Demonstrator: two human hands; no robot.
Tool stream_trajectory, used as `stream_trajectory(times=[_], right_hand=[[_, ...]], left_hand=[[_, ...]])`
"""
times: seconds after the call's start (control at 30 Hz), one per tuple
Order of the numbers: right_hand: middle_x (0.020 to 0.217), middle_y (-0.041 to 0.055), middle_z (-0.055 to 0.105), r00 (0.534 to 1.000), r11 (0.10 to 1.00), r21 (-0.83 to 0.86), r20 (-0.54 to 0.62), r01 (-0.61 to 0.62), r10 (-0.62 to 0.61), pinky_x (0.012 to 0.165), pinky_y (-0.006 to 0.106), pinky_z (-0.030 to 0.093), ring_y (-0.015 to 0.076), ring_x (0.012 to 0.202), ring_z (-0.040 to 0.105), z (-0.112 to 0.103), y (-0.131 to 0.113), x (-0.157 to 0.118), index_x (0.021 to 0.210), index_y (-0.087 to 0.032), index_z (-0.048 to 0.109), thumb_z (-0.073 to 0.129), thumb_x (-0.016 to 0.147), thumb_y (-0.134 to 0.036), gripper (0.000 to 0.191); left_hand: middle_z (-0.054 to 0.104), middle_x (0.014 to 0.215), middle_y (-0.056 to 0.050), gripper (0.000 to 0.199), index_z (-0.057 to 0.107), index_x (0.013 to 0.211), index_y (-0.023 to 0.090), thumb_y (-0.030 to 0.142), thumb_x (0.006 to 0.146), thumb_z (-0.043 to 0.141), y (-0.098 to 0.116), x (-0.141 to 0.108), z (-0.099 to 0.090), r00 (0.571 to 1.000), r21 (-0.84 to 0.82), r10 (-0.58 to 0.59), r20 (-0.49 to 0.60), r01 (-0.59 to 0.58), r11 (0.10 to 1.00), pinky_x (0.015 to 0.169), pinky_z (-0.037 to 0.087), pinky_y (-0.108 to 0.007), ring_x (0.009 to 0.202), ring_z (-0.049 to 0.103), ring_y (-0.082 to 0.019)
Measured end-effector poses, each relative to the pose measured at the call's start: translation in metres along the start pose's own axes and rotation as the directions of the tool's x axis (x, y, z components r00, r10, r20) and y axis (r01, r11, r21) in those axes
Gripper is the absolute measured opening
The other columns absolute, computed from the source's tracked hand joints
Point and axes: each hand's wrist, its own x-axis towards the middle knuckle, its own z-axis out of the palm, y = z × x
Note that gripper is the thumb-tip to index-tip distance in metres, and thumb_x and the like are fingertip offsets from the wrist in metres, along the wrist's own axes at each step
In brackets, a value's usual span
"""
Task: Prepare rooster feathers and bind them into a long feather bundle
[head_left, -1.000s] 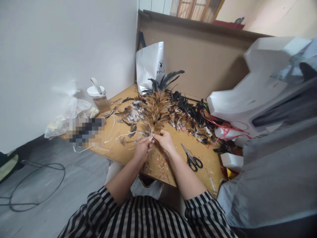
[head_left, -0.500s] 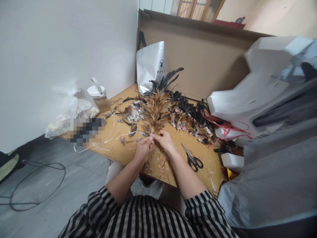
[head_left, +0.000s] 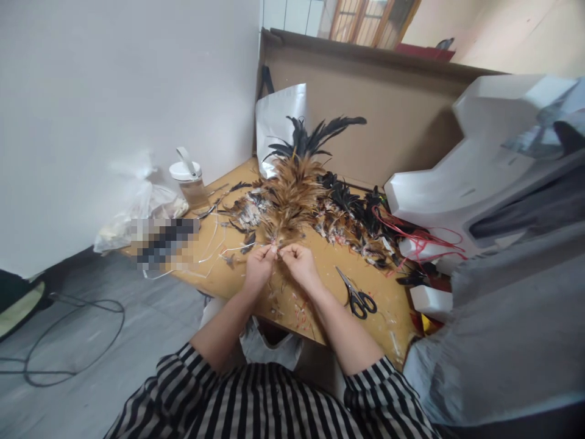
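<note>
Nearest, striped sleeves; past them, bare forearms over a yellow-brown tabletop. Left hand pinches the base of a feather bundle. Right hand just beside it, fingers drawn together at the same base; what they pinch, too small to tell. Bundle extends beyond both hands, brown below, long black plumes at the far end. Surface littered: red and pale scraps below the hands, black-handled scissors right of the right hand, blades slightly parted. White strip left of the left hand. Farther right, loose feathers heaped, then red cords by a white, angular piece. Farther left, lidded jar, clear plastic bag. Beyond the bundle: silvery bag, brown panel. Grey floor with dark cable, lower left; pale wall; wood-framed window farthest.
</note>
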Motion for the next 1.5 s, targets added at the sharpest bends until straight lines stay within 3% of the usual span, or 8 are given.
stream_trajectory(times=[0.4, 0.8, 0.97, 1.1, 1.2, 1.3, 1.43, 1.5], right_hand=[[0.052, -0.0035, 0.046, 0.994, 0.993, -0.039, -0.015, 0.108, -0.108, 0.05, 0.022, 0.032, 0.0091, 0.049, 0.037, -0.004, -0.001, -0.001, 0.06, -0.016, 0.058, 0.056, 0.07, -0.033, 0.02], [0.053, -0.0018, 0.052, 0.988, 0.969, -0.2, -0.026, 0.144, -0.152, 0.05, 0.022, 0.032, 0.0099, 0.05, 0.04, -0.017, -0.01, -0.005, 0.06, -0.016, 0.06, 0.053, 0.072, -0.031, 0.02], [0.05, -0.002, 0.049, 0.972, 0.894, -0.385, 0.052, 0.231, -0.229, 0.05, 0.022, 0.028, 0.0098, 0.048, 0.039, -0.016, -0.023, -0.014, 0.054, -0.018, 0.058, 0.052, 0.072, -0.027, 0.021], [0.055, -0.0012, 0.053, 0.953, 0.945, -0.21, 0.223, 0.252, -0.205, 0.05, 0.022, 0.031, 0.0095, 0.051, 0.042, -0.023, -0.043, -0.025, 0.063, -0.017, 0.063, 0.055, 0.073, -0.03, 0.018], [0.054, -0.0012, 0.055, 0.942, 0.994, 0.055, 0.317, 0.096, -0.108, 0.045, 0.021, 0.031, 0.0085, 0.046, 0.042, -0.043, -0.049, -0.027, 0.072, -0.016, 0.066, 0.059, 0.073, -0.04, 0.025], [0.053, 0.0005, 0.056, 0.971, 0.974, 0.225, 0.238, -0.019, -0.036, 0.041, 0.021, 0.03, 0.0073, 0.041, 0.041, -0.065, -0.042, -0.02, 0.07, -0.015, 0.066, 0.058, 0.072, -0.048, 0.034], [0.058, 0.0017, 0.06, 0.984, 0.962, 0.259, 0.174, -0.091, 0.046, 0.037, 0.02, 0.026, 0.0058, 0.039, 0.038, -0.07, -0.025, -0.007, 0.069, -0.014, 0.066, 0.063, 0.068, -0.045, 0.031], [0.057, 0.0001, 0.06, 0.977, 0.948, 0.3, 0.207, -0.107, 0.045, 0.038, 0.02, 0.026, 0.0058, 0.039, 0.037, -0.061, -0.019, -0.003, 0.075, -0.015, 0.067, 0.065, 0.066, -0.041, 0.027]], left_hand=[[0.064, 0.079, -0.006, 0.012, 0.069, 0.078, 0.021, 0.021, 0.071, 0.061, 0.001, -0.007, -0.004, 0.938, 0.32, 0.342, 0.049, -0.339, 0.885, 0.076, 0.04, -0.028, 0.082, 0.053, -0.021], [0.051, 0.073, -0.007, 0.011, 0.066, 0.081, 0.022, 0.018, 0.073, 0.059, 0.004, -0.018, 0.004, 0.915, 0.49, 0.367, 0.17, -0.402, 0.774, 0.075, 0.035, -0.027, 0.078, 0.048, -0.021], [0.053, 0.075, -0.006, 0.02, 0.066, 0.086, 0.022, 0.013, 0.072, 0.056, 0.003, -0.023, -0.001, 0.91, 0.502, 0.342, 0.234, -0.415, 0.759, 0.073, 0.036, -0.027, 0.076, 0.048, -0.02], [0.055, 0.069, -0.005, 0.011, 0.066, 0.074, 0.021, 0.018, 0.073, 0.055, 0.006, -0.021, -0.008, 0.894, 0.433, 0.374, 0.246, -0.446, 0.783, 0.067, 0.036, -0.025, 0.07, 0.047, -0.018], [0.046, 0.051, -0.001, 0.025, 0.056, 0.05, 0.018, 0.028, 0.073, 0.057, 0.011, -0.014, -0.012, 0.954, 0.35, 0.272, 0.129, -0.3, 0.887, 0.051, 0.029, -0.022, 0.053, 0.04, -0.013], [0.036, 0.041, 0.002, 0.036, 0.051, 0.047, 0.015, 0.039, 0.074, 0.056, 0.019, -0.01, -0.012, 0.996, 0.165, -0.008, 0.084, -0.006, 0.986, 0.04, 0.015, -0.021, 0.039, 0.026, -0.008], [0.046, 0.057, -0.001, 0.021, 0.06, 0.068, 0.011, 0.031, 0.067, 0.065, 0.033, -0.017, -0.004, 0.948, -0.211, -0.234, 0.217, 0.28, 0.937, 0.036, 0.012, -0.017, 0.042, 0.03, -0.004], [0.043, 0.058, 0.0, 0.018, 0.06, 0.073, 0.009, 0.027, 0.069, 0.064, 0.039, -0.025, 0.001, 0.871, -0.294, -0.334, 0.36, 0.446, 0.845, 0.034, 0.012, -0.015, 0.042, 0.028, -0.003]])
